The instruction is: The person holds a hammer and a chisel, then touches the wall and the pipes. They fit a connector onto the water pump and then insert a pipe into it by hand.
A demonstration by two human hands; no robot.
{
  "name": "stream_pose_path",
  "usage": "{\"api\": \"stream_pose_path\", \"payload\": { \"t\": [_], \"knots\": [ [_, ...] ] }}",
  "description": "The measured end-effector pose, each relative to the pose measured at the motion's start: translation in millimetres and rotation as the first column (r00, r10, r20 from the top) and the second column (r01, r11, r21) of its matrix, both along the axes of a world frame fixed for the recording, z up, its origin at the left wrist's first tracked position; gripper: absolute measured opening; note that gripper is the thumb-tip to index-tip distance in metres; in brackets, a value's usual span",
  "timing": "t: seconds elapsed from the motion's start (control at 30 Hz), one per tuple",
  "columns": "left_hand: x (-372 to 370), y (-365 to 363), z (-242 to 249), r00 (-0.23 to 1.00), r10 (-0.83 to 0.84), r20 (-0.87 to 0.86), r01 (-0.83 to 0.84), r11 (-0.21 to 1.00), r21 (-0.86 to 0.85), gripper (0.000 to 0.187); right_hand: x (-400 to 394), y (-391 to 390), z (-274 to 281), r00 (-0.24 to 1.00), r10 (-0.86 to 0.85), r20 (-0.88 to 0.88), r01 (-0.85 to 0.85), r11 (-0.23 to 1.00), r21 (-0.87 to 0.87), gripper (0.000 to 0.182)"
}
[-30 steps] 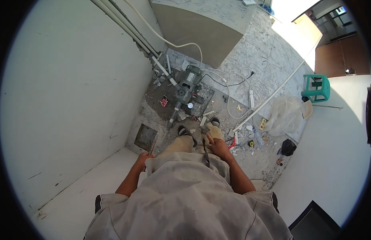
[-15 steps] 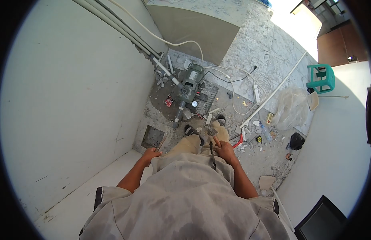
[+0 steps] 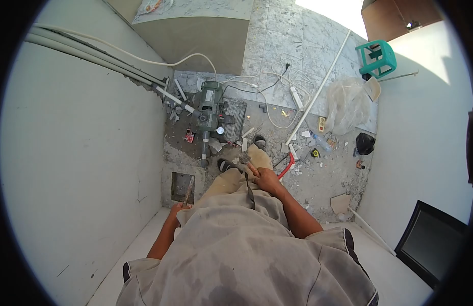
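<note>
Rubble-strewn grey concrete floor (image 3: 318, 178) between white walls. Left hand (image 3: 176, 208) is closed round a slim metal chisel (image 3: 188, 192); right hand (image 3: 267, 178) grips a dark-handled hammer (image 3: 245, 171) over the thigh. Loose white cables (image 3: 277, 102) and debris underfoot invite tripping, probably.

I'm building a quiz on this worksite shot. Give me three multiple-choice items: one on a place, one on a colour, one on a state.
1. Where does the stool stand?
A. beside the pump
B. far corner, by the right wall
C. on the near ledge

2. What colour is the pump?
A. green
B. yellow
C. white

3. The right hand is
A. empty and flat
B. resting on the wall
C. closed on a hammer

B: it sits top right by the wall.
A: its body is dark green.
C: fingers wrap the handle.
</note>
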State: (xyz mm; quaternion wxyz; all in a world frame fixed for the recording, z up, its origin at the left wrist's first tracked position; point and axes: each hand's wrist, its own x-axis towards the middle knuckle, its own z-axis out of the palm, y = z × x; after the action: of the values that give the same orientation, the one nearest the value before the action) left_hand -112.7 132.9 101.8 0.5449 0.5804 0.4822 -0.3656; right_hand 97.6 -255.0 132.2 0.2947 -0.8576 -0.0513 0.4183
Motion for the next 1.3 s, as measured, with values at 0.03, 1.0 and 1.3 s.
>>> {"api": "stream_pose_path", "payload": {
  "t": [0.03, 1.0, 1.3],
  "knots": [
    [-4.2, 2.5, -7.0, 1.0, 0.01, 0.002, -0.01, 1.0, -0.015, 0.027, -1.7, -2.3, -2.5, 1.0, -0.003, -0.001, 0.003, 1.0, -0.005, 0.034],
    [-88.3, -18.6, -44.3, 0.984, 0.169, 0.058, -0.175, 0.979, 0.103, 0.024, 19.9, 15.1, -10.5, 0.991, 0.122, 0.058, -0.12, 0.992, -0.04, 0.037],
    [-83.3, -9.2, -33.8, 0.994, 0.107, -0.015, -0.105, 0.989, 0.103, 0.02, 20.2, 18.9, -13.9, 0.983, 0.153, 0.105, -0.148, 0.988, -0.053, 0.036]
  ]
}}
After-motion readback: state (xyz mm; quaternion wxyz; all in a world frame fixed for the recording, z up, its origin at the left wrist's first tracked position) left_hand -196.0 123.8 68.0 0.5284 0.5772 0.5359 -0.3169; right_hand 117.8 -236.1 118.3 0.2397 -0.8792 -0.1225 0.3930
